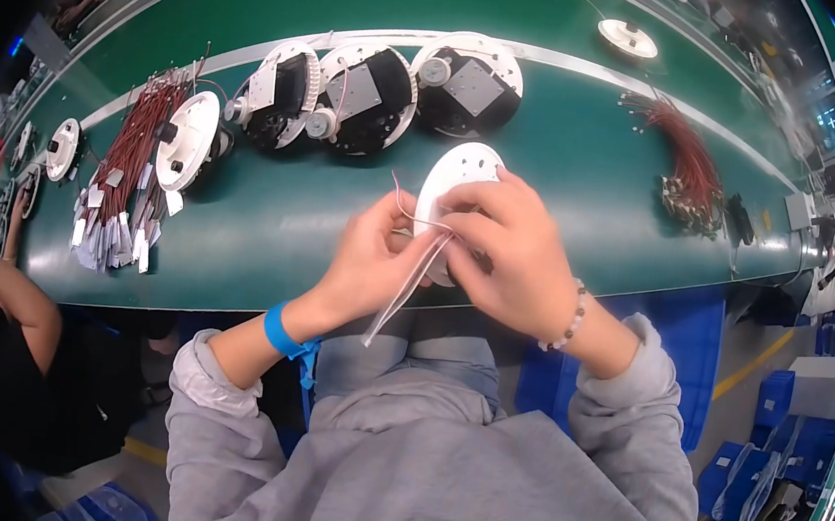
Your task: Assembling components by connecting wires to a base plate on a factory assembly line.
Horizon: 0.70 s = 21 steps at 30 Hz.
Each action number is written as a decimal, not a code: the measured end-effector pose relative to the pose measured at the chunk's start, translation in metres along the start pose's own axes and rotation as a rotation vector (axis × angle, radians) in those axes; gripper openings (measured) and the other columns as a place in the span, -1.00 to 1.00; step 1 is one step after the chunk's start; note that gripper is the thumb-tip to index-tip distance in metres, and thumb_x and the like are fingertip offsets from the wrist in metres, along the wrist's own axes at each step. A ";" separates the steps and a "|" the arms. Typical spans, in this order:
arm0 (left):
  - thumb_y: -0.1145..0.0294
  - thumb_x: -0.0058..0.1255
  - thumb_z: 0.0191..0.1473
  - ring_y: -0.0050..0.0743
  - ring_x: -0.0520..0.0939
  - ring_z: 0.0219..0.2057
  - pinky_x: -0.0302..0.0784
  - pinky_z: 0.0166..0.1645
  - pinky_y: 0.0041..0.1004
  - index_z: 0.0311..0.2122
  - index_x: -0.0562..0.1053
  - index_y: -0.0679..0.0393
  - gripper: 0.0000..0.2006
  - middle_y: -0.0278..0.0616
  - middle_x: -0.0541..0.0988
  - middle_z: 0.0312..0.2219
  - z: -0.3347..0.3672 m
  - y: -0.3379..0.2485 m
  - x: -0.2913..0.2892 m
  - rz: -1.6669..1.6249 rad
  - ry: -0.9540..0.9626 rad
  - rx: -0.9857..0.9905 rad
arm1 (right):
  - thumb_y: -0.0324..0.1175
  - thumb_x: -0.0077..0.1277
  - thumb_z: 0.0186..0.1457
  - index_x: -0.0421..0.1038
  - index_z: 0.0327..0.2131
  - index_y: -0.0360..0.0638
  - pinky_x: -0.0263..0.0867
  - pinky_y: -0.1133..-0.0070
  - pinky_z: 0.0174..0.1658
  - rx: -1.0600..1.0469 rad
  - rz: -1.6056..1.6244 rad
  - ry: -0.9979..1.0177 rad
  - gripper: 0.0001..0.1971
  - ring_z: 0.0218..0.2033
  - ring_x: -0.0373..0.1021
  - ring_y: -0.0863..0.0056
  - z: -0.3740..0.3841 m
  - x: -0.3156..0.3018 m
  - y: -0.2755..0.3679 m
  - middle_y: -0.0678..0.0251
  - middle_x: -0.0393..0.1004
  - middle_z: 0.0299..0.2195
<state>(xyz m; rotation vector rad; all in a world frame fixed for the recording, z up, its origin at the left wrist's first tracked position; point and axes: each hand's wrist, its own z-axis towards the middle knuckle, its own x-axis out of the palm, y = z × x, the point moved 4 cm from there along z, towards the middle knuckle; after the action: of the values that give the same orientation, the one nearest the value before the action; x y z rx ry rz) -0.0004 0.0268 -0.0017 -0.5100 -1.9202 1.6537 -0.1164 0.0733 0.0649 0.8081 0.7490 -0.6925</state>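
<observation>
Our left fingers (396,220) are closed in a pinch on a thin pale wire (415,265), which runs from the white disc (456,169) down past the worktop (270,226) edge toward our lap. Our right fingers (468,210) are curled and closed on the lower part of the disc, and they seem to press the same wire against it; the exact contact is hidden under the fingers. The left hand (372,266) has a blue wrist strap, the right hand (514,255) a bead bracelet.

The disc stands tilted at the near edge of the green worktop, between both hands, with its perforated face toward us.

To do this step well, we think we should keep the wire lightly tight with the left pinch, so it does not loop, and hold the disc steady with the right hand. We should guide the wire slowly and not pull hard, because a thin wire can break or come out at its joint.

Behind the disc, three round assemblies (368,95) lie in a row along a white stripe. On the left are a bundle of red wires (132,148) with white tags and one more white disc part (188,138). Another red bundle (688,166) lies on the right. A co-worker's arm (17,292) shows at the far left.
</observation>
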 end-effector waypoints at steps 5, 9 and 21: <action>0.49 -0.16 -0.01 -0.56 0.51 -0.47 0.48 -0.51 -0.62 -0.29 0.22 0.29 -0.83 -0.17 0.43 -0.42 -0.001 0.016 -0.002 -0.115 0.009 -0.044 | -0.49 -0.04 -0.14 0.37 -0.47 -0.29 0.12 0.39 -0.04 0.125 0.403 -0.012 -0.91 -0.42 0.37 0.47 0.015 -0.005 -0.015 0.32 0.43 -0.51; 0.48 -0.21 0.03 -0.52 0.49 -0.38 0.48 -0.41 -0.61 -0.24 0.20 0.29 -0.82 -0.13 0.40 -0.31 0.002 0.020 -0.007 -0.195 -0.033 0.029 | -0.40 -0.24 0.07 0.37 -0.38 -0.42 0.26 0.68 -0.34 0.391 1.043 -0.082 -0.76 -0.53 0.35 0.61 0.021 -0.019 -0.025 0.36 0.35 -0.64; 0.47 -0.22 0.03 -0.55 0.48 -0.35 0.48 -0.34 -0.60 -0.21 0.22 0.32 -0.79 -0.16 0.44 -0.36 -0.003 0.038 0.006 -0.136 0.029 -0.094 | -0.44 -0.15 0.03 0.41 -0.35 -0.34 0.07 0.81 -0.57 0.276 0.996 -0.404 -0.82 -0.62 0.17 0.77 0.043 -0.061 0.001 0.40 0.32 -0.62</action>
<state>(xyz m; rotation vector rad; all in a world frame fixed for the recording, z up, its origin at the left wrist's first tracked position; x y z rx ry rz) -0.0055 0.0397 -0.0379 -0.4276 -1.9733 1.4690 -0.1356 0.0532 0.1343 1.1113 -0.1608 -0.0329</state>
